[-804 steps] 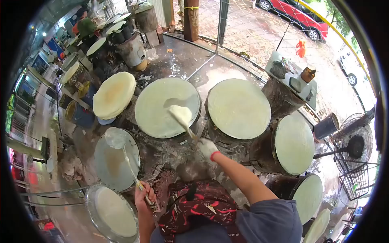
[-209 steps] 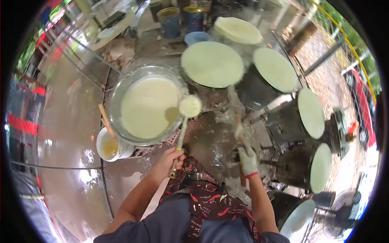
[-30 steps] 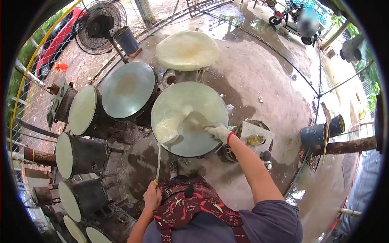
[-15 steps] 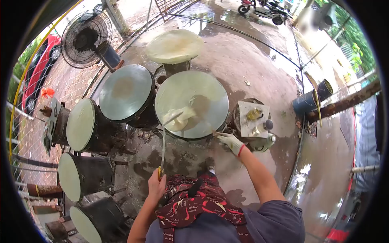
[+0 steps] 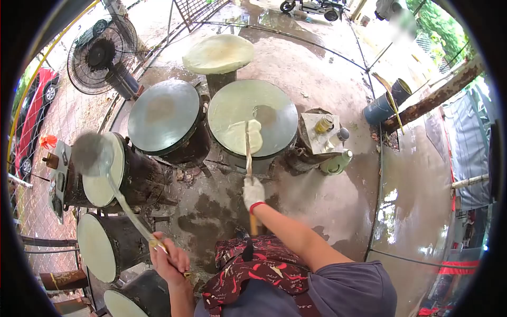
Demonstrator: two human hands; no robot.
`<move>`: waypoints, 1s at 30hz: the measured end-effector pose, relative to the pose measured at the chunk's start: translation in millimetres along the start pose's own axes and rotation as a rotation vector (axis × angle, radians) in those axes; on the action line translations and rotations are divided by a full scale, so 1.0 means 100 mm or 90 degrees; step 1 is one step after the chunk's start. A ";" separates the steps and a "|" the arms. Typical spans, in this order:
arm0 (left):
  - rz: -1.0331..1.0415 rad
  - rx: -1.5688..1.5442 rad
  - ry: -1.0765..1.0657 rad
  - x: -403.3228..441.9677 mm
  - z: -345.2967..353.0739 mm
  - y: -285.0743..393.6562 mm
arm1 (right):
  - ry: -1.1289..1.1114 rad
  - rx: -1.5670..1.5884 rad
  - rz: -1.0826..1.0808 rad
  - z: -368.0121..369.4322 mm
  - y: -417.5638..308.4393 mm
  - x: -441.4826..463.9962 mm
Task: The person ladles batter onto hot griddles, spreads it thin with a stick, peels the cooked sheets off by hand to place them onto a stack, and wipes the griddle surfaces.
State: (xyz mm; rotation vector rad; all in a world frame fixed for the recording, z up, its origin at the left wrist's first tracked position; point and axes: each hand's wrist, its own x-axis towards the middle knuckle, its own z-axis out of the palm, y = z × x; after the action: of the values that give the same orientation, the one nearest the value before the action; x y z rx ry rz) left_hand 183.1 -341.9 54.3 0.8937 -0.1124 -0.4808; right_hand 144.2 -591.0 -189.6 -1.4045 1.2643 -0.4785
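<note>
My left hand [image 5: 170, 260], bare, is closed around the handle of a long metal ladle [image 5: 125, 205]. Its round grey head is blurred and hangs over a pale-topped drum stove [image 5: 103, 185] at left. My right hand [image 5: 254, 194], in a white glove with a red cuff, grips a wooden spreader stick [image 5: 249, 158]. The stick's far end touches a thick pool of pale batter [image 5: 255, 138] on the large round griddle [image 5: 224, 103]. A thin pale film covers part of that griddle, and a browner patch shows right of centre.
Another round griddle [image 5: 163, 124] stands left, and a pale round sheet [image 5: 217, 53] rests on a stand behind. Bottles [image 5: 324, 124] sit on a board at right, above a green jug [image 5: 337, 162]. A fan [image 5: 103, 55] stands far left; blue buckets [image 5: 378, 109] are at right.
My left hand has swung the ladle left, away from the large griddle. My right hand has moved left from the griddle's right edge, bringing the spreader stick into the batter.
</note>
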 end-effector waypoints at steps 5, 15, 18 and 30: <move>-0.127 -0.116 0.151 -0.13 -0.84 -0.13 | -0.085 -0.123 -0.077 0.10 0.02 0.11; -0.297 -0.146 0.210 -0.67 -0.65 -0.52 | -0.203 0.009 0.043 -0.57 0.11 0.09; -0.280 -0.149 0.169 -0.65 -0.35 -0.66 | -0.111 0.028 0.029 -0.93 0.25 0.50; -0.277 -0.150 0.080 -0.50 1.13 -1.50 | -0.271 -0.136 -0.055 -2.28 0.15 1.39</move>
State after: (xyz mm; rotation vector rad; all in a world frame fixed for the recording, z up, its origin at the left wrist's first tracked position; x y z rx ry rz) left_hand 52.6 -480.2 14.7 0.7131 0.2540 -0.8221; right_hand -7.0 -811.8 -187.1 -1.6402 0.9293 -0.0903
